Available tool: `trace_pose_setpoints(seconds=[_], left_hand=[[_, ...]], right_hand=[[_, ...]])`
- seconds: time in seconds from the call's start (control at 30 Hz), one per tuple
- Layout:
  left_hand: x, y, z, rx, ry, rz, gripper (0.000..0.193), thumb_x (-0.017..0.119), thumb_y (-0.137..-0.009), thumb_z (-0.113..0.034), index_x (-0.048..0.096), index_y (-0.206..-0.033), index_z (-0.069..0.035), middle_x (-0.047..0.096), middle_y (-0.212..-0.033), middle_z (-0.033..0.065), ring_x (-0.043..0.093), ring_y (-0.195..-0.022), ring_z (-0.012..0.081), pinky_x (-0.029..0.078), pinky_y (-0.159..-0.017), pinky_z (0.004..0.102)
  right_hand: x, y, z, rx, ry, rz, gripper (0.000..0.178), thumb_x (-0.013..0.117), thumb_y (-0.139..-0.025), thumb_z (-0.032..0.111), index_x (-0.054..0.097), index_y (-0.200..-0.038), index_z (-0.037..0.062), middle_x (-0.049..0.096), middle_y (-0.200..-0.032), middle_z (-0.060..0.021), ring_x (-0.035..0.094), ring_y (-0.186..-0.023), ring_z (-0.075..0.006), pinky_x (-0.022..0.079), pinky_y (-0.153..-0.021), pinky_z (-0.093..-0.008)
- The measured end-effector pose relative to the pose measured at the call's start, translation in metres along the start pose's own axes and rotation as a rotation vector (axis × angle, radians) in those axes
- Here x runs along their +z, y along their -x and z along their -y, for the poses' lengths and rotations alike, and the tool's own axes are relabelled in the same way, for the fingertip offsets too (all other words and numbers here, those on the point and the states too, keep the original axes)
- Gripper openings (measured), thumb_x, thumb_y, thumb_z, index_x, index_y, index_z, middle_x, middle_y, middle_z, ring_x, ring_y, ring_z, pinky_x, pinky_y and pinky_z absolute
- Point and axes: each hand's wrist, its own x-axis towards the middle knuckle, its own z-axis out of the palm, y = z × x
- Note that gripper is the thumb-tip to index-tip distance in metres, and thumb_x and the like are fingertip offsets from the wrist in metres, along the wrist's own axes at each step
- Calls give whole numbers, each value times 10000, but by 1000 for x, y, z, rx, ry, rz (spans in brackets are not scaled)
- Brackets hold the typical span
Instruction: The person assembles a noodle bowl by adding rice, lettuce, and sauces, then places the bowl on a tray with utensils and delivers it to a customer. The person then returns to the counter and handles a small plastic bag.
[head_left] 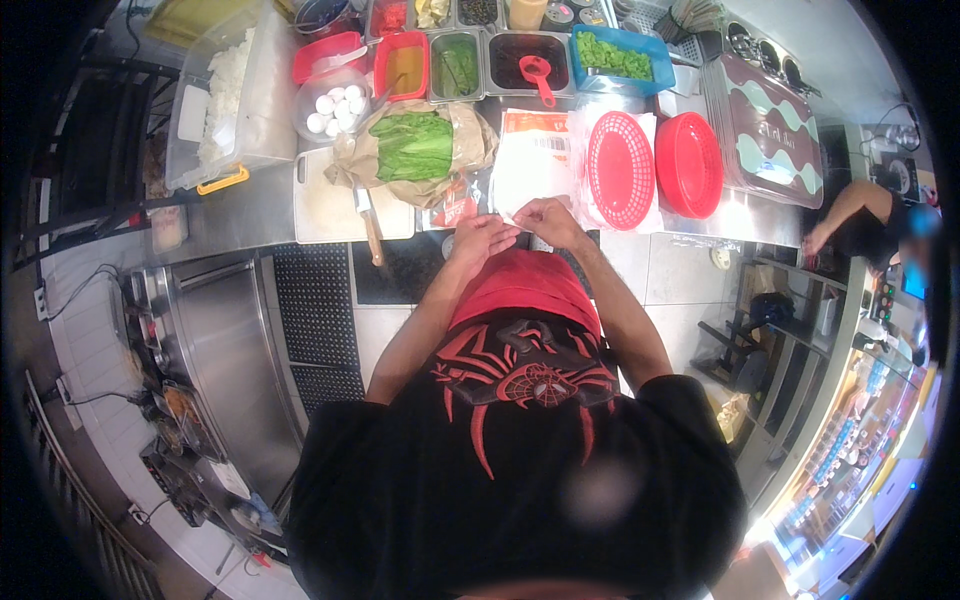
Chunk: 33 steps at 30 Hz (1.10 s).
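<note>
My left hand [478,236] and my right hand [548,220] meet at the near edge of the steel counter [250,215]. Between their fingers is a thin white sheet of paper or wrap [512,215], which both hands pinch. It lies at the near end of a stack of white wrapping sheets [535,160] with an orange print. A red oval basket [620,168] sits just right of my right hand. Lettuce leaves [415,145] on brown paper lie beyond my left hand.
A white cutting board [330,205] with a wooden-handled knife [368,225] sits left. Eggs in a bowl [335,108], steel ingredient tubs [458,65] and a blue lettuce bin [622,58] line the back. Stacked red baskets [690,165] and trays [770,135] stand right. Another person [865,215] works at far right.
</note>
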Motion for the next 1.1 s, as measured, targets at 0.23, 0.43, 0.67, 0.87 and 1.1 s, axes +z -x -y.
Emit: trace_pose_setpoints(seconds=[0.23,0.43,0.67,0.87,1.1], left_hand=[[-2,0,3,22,-161,-68,261,594,-1079,-170,589,-1216,52,714,-1102,204,750,-1014,292,655,-850,390],[15,18,-5,263,-818,-253,338,618,-1068,-255,589,-1203,53,713,-1054,181,751,-877,270,669,-679,388],[20,3,-4,-2,-87,0,271,552,-1090,-222,619,-1160,31,699,-1129,165,737,-1040,291,646,-905,444],[14,1,-3,-14,-36,39,254,536,-1094,-193,603,-1179,37,693,-1159,180,724,-1101,315,625,-959,462],[16,7,-8,-34,12,55,272,553,-1097,-201,584,-1203,47,679,-1221,205,703,-1161,334,600,-1004,481]], right_hand=[[7,-5,-2,-48,160,-105,263,627,-1047,202,700,-1119,-41,724,-968,-119,644,-913,-154,531,-844,-350],[2,0,1,-30,91,-158,269,614,-1060,226,691,-1154,-15,712,-1007,-97,624,-942,-149,511,-865,-346],[-6,0,3,28,-89,41,187,709,-1016,169,736,-1076,-5,737,-979,-53,650,-911,-119,540,-840,-307],[-4,5,5,-16,-168,22,172,751,-980,139,747,-1071,-7,753,-978,-65,670,-912,-116,556,-848,-301],[-7,9,14,-21,-149,22,133,754,-958,56,738,-1063,-25,758,-1008,-80,699,-926,-141,578,-846,-302]])
